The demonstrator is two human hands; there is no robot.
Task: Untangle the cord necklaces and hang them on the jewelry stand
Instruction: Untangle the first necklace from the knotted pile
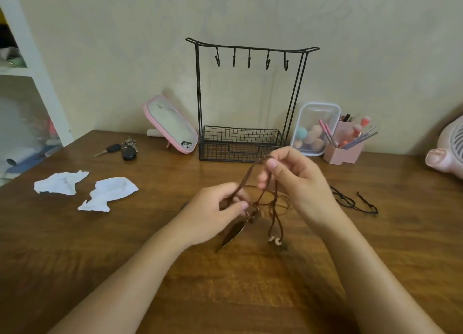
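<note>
1. My left hand (213, 208) sits low over the desk (125, 246), thumb and fingers pinching the brown cords (246, 177) just beside the tangle.
2. My right hand (295, 180) is higher and a little further back, thumb and forefinger pinching strands of the same cords. The hands are apart, with cord running taut between them.
3. The strands cross in a knot between the hands. A dark leaf pendant (234, 234) hangs under the left hand and pale beads (274, 239) dangle under the right. I cannot tell whether either touches the desk.
4. A black cord (350, 201) lies loose on the desk just right of my right wrist, apart from the brown ones.
5. The stand (250, 47), of black wire, is upright at the back of the desk against the wall, straight beyond my hands. It has five hooks along its top bar and a mesh basket (240, 143) at its foot.
6. Left of the stand are a tilted pink mirror (172, 125), keys (125, 149) and two crumpled tissues (62, 184).
7. Right of it are a clear box (315, 130) of sponges, a pink pot (345, 148) of brushes and a pink fan (448, 145) at the edge.
</note>
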